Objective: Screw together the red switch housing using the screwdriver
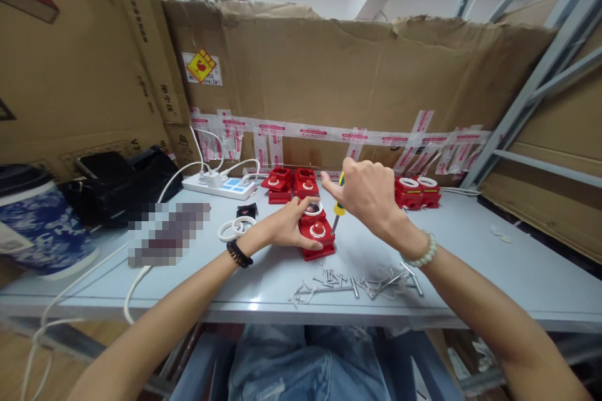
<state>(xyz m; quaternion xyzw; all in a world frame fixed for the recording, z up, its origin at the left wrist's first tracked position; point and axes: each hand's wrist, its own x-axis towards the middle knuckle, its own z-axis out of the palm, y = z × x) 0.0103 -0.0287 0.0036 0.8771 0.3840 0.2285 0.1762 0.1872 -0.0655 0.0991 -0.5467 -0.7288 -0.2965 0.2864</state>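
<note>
Head view: our left hand (286, 229) steadies the red housing (318, 235), fingers pressed on it; our right hand (369, 191), clamped round the screwdriver (338, 210), probably drives a screw, needing downward pressure.

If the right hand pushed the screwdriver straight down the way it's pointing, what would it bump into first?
Probably the red part under the left hand. The right hand aims the screwdriver down at its right edge, though depth is unclear.

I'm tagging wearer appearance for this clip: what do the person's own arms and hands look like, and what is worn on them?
Both forearms are bare, with no sleeves and no gloves. The left hand has a black beaded bracelet around its wrist. The right hand has a pale green-white round-bead bracelet around its wrist. No rings, watch or markings can be made out. Faded blue denim trousers show below the table edge.
</note>
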